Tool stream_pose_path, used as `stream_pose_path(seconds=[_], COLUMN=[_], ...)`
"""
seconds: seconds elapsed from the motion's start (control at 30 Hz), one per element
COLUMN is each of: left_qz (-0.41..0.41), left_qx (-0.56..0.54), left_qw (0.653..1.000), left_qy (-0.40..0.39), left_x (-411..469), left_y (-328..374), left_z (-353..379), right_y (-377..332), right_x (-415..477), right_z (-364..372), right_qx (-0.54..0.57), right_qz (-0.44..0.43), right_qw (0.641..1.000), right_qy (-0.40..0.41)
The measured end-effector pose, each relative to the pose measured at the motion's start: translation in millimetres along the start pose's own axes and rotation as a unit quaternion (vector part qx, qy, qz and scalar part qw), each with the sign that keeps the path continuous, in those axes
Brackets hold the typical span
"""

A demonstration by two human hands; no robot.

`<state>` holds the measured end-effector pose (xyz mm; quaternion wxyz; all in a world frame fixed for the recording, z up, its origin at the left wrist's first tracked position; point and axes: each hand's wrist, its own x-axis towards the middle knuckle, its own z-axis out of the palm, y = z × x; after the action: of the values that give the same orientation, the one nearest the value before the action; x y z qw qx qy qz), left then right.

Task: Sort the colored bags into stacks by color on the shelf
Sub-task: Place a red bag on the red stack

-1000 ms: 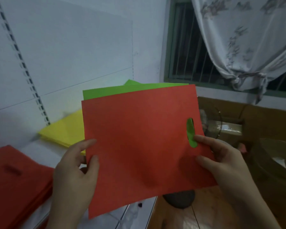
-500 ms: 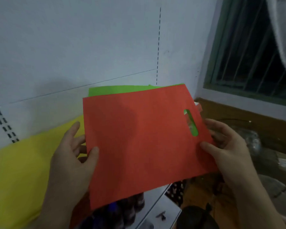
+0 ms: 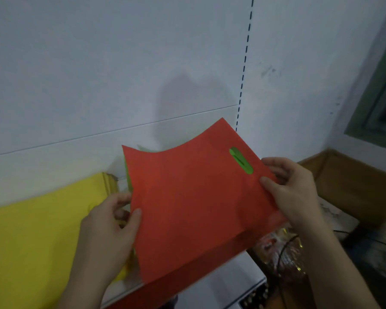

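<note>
A flat red bag (image 3: 187, 204) with a slot handle is held in front of me above the white shelf (image 3: 227, 284). A green bag (image 3: 242, 161) lies behind it, showing through the slot and along the left edge. My left hand (image 3: 107, 233) pinches the red bag's left edge, thumb on top. My right hand (image 3: 292, 190) grips the right edge near the handle slot. The red bag bows upward at its far corners. A yellow stack of bags (image 3: 38, 237) lies on the shelf at the left.
The white shelf back panel (image 3: 120, 63) with a slotted upright (image 3: 243, 74) rises behind. A wooden ledge (image 3: 348, 181) and a green window frame (image 3: 374, 121) are at the right. Clear wrapped items (image 3: 283, 255) sit below the right hand.
The view has swung left and closer to the shelf. The red and green bags have lowered toward the shelf beside the yellow stack, and the red bag now curves. Both hands keep their hold.
</note>
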<state>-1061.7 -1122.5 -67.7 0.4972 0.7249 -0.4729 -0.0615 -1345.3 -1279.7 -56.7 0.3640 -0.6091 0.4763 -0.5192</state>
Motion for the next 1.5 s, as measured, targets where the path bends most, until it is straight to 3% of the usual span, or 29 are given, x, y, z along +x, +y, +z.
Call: stream_pose_path(seconds=[0.17,0.4,0.67,0.83,1.1,1.27,1.5], left_qz=[0.007,0.025,0.035,-0.026,-0.058,-0.118,-0.158], left_qx=[0.143,0.195,0.124,-0.016,0.119,0.105,0.134], left_qw=[0.990,0.980,0.989,0.996,0.965,0.944,0.944], left_qy=[0.000,-0.005,0.079,0.082,0.225,0.290,0.257], left_x=[5.1,10.7,5.3,-5.5,-47.0,-89.6,-140.4], left_y=[14.2,14.0,16.9,8.0,-37.4,-64.2,-105.3], left_z=[20.6,25.7,7.2,-19.3,-115.5,-186.8,-300.9], right_y=[22.5,24.4,11.5,2.6,-24.1,-60.3,-119.5], right_x=[35.7,28.2,5.7,-8.8,-53.1,-102.3,-191.3], right_z=[2.1,4.2,13.6,26.3,94.1,163.1,256.4], right_qx=[-0.081,-0.182,-0.122,-0.057,-0.024,0.033,0.032], right_qz=[-0.022,-0.059,-0.077,-0.065,-0.116,-0.133,-0.160], right_qw=[0.996,0.981,0.989,0.996,0.978,0.955,0.931], right_qy=[0.006,0.019,0.030,-0.035,-0.170,-0.263,-0.327])
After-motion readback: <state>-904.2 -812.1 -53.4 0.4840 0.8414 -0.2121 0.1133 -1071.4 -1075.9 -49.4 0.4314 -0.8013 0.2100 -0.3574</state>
